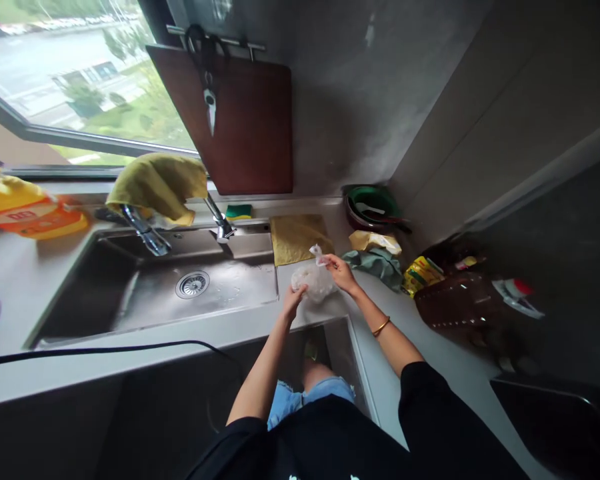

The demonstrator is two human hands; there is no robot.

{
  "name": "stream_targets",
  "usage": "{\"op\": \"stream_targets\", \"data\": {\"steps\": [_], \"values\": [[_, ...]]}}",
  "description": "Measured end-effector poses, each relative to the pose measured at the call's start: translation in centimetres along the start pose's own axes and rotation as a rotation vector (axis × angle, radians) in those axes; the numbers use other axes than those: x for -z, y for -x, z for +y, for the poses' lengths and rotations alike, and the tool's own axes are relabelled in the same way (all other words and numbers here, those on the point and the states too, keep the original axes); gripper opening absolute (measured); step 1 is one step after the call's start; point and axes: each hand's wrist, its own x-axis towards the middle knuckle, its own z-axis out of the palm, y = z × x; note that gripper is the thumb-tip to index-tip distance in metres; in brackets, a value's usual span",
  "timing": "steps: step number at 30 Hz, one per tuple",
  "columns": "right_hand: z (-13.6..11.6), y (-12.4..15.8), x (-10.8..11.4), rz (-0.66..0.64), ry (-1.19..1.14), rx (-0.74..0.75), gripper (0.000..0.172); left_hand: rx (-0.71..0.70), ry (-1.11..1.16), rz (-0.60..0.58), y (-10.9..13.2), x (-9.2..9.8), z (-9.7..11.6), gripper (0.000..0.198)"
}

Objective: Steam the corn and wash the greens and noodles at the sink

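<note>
A clear plastic bag (321, 283) with pale contents I cannot make out is held over the counter, just right of the sink. My left hand (294, 299) grips the bag's lower left side. My right hand (341, 272) pinches its gathered, twisted top, which sticks up to the left of the fingers. Behind the bag a yellow cloth (300, 235) lies flat on the counter. Close to my right hand lies a crumpled grey-green cloth (377, 265).
The steel sink (240, 283) is at left, its faucet (223, 227) draped with a yellow towel (157, 187). A sponge (239, 212), stacked bowls (370, 203), a yellow packet (423, 275) and a large brown bottle (453, 300) stand around. A black cord (130, 348) crosses the front edge.
</note>
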Motion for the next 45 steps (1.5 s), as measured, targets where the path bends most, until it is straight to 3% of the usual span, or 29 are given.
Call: {"op": "stream_targets", "data": {"steps": [2,4,6,8,11,14,17,20,25,31,35,39,45], "values": [[1.6,-1.3,0.2,0.048,-0.001,-0.032,0.023,-0.033,-0.097,0.058,-1.7,-0.1,0.8,0.049],[3.0,-2.2,0.0,0.061,0.025,-0.074,0.023,-0.067,-0.203,0.198,-2.9,0.2,1.8,0.056],[4.2,-2.5,-0.2,0.019,0.087,-0.117,0.023,-0.111,-0.272,0.338,-3.5,0.6,3.0,0.063],[5.3,-2.0,-0.3,-0.032,0.141,-0.179,0.034,-0.166,-0.269,0.405,-3.6,1.0,4.2,0.059],[6.6,0.5,0.3,-0.023,0.072,-0.31,0.062,-0.289,-0.133,0.358,-3.0,1.4,6.4,0.036],[7.3,4.6,1.6,0.059,-0.083,-0.438,0.075,-0.416,-0.009,0.291,-1.6,1.5,8.5,0.025],[7.0,8.9,2.4,0.188,-0.175,-0.572,0.064,-0.463,0.066,0.202,0.6,1.0,9.9,0.024],[5.4,12.5,1.7,0.347,-0.229,-0.625,0.05,-0.439,0.055,0.043,3.7,-0.1,9.9,0.03],[1.2,18.6,-3.4,0.611,-0.249,-0.587,0.05,-0.275,-0.126,-0.375,10.8,-1.4,5.8,0.048],[-5.6,30.4,-12.7,0.996,-0.17,-0.572,0.046,-0.1,-0.251,-0.965,21.1,1.4,-0.3,0.051],[-10.6,39.3,-18.4,1.25,-0.285,-0.644,0.041,-0.006,-0.396,-1.192,27.5,3.8,-3.7,0.047],[-14.5,48.5,-23.7,1.552,-0.354,-0.605,0.032,0.032,-0.513,-1.448,34.2,5.2,-8.3,0.043],[-18.7,63.0,-31.4,2.044,-0.082,-0.712,0.022,0.128,-0.512,-1.619,47.8,5.9,-16.7,0.042]]}}
